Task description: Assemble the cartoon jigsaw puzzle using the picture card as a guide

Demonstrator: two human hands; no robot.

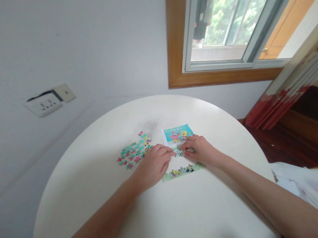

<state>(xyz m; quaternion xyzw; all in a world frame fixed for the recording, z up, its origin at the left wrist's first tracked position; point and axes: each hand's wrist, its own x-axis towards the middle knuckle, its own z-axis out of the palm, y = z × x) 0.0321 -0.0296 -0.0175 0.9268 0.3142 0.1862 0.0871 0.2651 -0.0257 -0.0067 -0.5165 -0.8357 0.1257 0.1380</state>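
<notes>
A round white table (158, 217) holds a small jigsaw. My left hand (153, 165) and my right hand (199, 148) meet over a puzzle piece (178, 153), fingertips of both pinched on it at the middle of the puzzle area. Below the hands lies a joined strip of puzzle border (181, 171) with cartoon figures. Just behind the hands lies the reference picture card (177, 135), teal with pink and yellow characters. A loose heap of several teal and pink puzzle pieces (134, 151) lies to the left of my left hand.
A white wall with a power socket (43, 104) stands on the left. A wood-framed window (224, 39) is behind the table. A red and cream curtain (286, 92) hangs at the right over a dark wooden floor (289, 141). White cloth (304, 186) lies at the lower right.
</notes>
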